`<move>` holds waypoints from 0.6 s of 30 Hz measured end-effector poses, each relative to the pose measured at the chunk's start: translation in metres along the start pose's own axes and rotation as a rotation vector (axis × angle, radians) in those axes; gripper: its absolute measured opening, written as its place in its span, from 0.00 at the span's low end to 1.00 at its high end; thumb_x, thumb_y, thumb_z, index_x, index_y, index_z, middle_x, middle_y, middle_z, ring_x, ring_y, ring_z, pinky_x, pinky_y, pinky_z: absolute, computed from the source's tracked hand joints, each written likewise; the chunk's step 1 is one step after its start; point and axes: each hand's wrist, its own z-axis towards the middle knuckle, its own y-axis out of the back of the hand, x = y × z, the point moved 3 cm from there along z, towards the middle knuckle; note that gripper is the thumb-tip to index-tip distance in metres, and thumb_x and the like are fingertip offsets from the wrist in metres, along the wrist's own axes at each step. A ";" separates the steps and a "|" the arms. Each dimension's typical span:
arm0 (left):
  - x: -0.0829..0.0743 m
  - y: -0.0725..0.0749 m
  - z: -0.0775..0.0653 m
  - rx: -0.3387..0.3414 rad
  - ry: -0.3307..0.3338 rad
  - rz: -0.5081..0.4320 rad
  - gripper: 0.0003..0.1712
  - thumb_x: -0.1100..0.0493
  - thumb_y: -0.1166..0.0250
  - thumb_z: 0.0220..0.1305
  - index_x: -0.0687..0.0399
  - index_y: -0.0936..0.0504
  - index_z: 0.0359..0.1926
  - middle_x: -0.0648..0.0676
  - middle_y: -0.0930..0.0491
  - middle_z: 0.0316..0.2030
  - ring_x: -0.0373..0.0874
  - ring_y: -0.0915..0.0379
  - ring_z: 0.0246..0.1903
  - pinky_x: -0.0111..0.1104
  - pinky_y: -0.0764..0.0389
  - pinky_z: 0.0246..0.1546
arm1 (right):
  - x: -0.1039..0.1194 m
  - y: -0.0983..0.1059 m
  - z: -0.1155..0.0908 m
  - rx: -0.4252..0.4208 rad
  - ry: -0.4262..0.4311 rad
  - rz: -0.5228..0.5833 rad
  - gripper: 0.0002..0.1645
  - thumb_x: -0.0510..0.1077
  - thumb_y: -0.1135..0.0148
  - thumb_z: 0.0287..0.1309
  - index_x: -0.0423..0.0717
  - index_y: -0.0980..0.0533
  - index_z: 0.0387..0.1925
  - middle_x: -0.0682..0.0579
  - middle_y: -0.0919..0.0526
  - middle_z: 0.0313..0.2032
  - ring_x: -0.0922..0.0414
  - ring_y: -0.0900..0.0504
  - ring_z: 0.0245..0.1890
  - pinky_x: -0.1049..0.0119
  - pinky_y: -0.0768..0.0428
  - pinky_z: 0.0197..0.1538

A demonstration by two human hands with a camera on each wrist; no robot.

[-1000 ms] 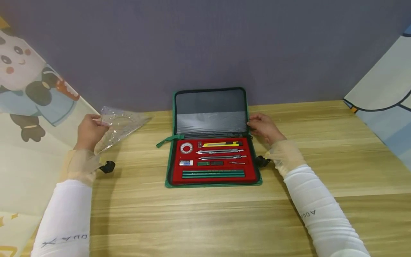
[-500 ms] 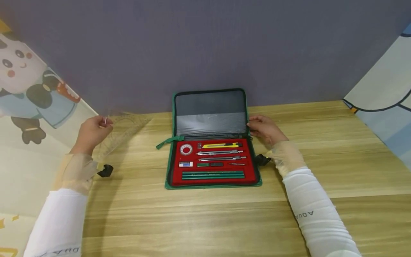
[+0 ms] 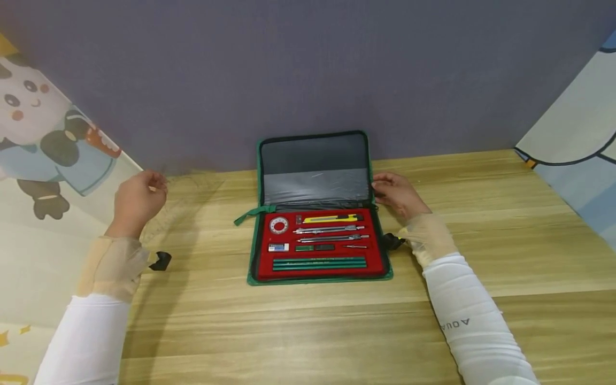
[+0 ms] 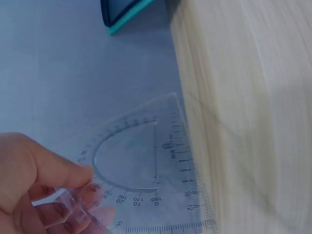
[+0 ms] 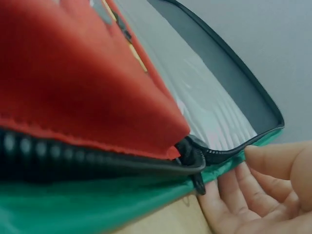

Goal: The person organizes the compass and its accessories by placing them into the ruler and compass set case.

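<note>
Pinching a clear set square [image 4: 170,163] by one corner, between thumb and curled fingers: left hand [image 3: 139,200]. Set square: left of the case [image 3: 320,281], near the wall [image 3: 308,69] and the back of the table [image 3: 308,331], faint in the head view; printed scales and a protractor arc legible from the left wrist (whether it touches the table cannot be told). Right hand [image 3: 397,195]: gripping the right edge of the lid [image 3: 315,155], near the hinge, thumb against the green border, other fingers beneath; a dark zip pull [image 5: 199,184] hangs just beside them. Case: green, lying unfolded mid-table, lid raised toward the wall, green strap [image 3: 247,215] out to the left. Contents, in red lining [image 3: 322,253]: one white ring [image 3: 271,225]; one yellow cutter [image 3: 332,218]; two metal compasses [image 3: 329,230], one below the other; one eraser [image 3: 278,247]; one green-and-black box [image 3: 315,247]; one slim metal piece [image 3: 355,246]; green pencils [image 3: 320,263], side by side along the front.
</note>
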 end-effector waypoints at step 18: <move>-0.070 0.013 -0.002 -0.263 -0.109 -0.209 0.15 0.61 0.44 0.62 0.57 0.26 0.50 0.58 0.22 0.40 0.48 0.25 0.35 0.27 0.30 0.33 | -0.011 0.005 0.005 0.015 0.042 0.320 0.17 0.31 0.48 0.58 0.40 0.34 0.50 0.52 0.30 0.40 0.60 0.28 0.35 0.71 0.25 0.35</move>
